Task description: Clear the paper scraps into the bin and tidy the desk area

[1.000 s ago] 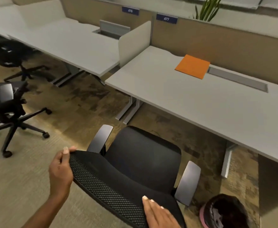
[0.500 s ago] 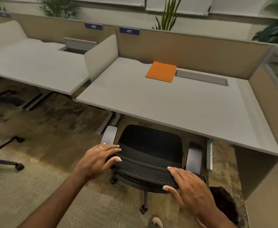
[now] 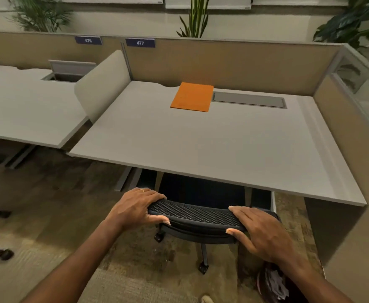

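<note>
A black mesh office chair [image 3: 195,215] stands tucked under the front edge of the grey desk [image 3: 201,145]; its seat is mostly hidden beneath the desktop. My left hand [image 3: 135,207] grips the left end of the chair's backrest top. My right hand [image 3: 260,230] holds the right end of it. An orange folder [image 3: 192,96] lies flat at the back middle of the desk. At the bottom right, partly behind my right forearm, a dark bin [image 3: 271,283] on the floor holds white paper scraps.
A grey cable hatch [image 3: 249,99] is set in the desk beside the folder. Tan partition walls [image 3: 244,64] close the back and right side. A neighbouring desk [image 3: 26,110] lies to the left, with another chair's wheeled base [image 3: 2,252] on the carpet.
The chair has rolled forward under the desk with both my hands on its backrest. My view has swung to face the desk squarely.
</note>
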`<state>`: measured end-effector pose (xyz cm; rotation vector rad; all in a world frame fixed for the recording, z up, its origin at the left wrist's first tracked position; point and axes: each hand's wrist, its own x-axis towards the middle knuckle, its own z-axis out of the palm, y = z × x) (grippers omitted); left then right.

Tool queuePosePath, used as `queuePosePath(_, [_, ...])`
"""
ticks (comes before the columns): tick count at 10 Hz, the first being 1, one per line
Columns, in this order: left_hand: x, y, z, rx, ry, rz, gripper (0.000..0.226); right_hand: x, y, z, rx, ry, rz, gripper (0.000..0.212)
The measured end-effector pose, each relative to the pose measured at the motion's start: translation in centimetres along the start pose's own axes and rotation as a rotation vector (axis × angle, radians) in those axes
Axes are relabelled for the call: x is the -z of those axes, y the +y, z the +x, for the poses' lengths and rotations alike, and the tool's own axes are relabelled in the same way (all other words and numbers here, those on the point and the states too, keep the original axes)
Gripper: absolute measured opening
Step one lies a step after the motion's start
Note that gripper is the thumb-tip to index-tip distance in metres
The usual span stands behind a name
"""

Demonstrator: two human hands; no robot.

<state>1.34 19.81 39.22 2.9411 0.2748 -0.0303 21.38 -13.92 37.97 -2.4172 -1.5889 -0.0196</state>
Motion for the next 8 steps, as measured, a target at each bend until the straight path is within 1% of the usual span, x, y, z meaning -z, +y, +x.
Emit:
queuePosePath(3, [-0.2, -0.3, 7.4, -0.051, 0.068, 0.030, 0.080, 1.1, 5.0, 3.8, -0.032, -0.001, -0.043, 0.065])
queuePosePath(5, [0.6, -1.7, 12.1, -0.079, 0.078, 0.044, 0.085, 1.0, 7.1, 6.7, -0.072, -0.007, -0.061, 0.064])
queuePosePath(6, [0.1, -2.2, 13.4, -0.092, 0.078, 0.041, 0.087, 1.1, 7.8, 7.5, -0.093, -0.020, -0.057, 0.064])
queuePosePath(7, [-0.6, -1.9, 13.3, -0.133, 0.135, 0.037, 0.084, 1.2, 8.3, 7.0, -0.079, -0.031, -0.054, 0.065])
queuePosePath(8, [-0.6, -1.8, 13.6, -0.154, 0.166, 0.004, 0.083, 0.8, 8.3, 7.0, -0.102, -0.043, -0.024, 0.066])
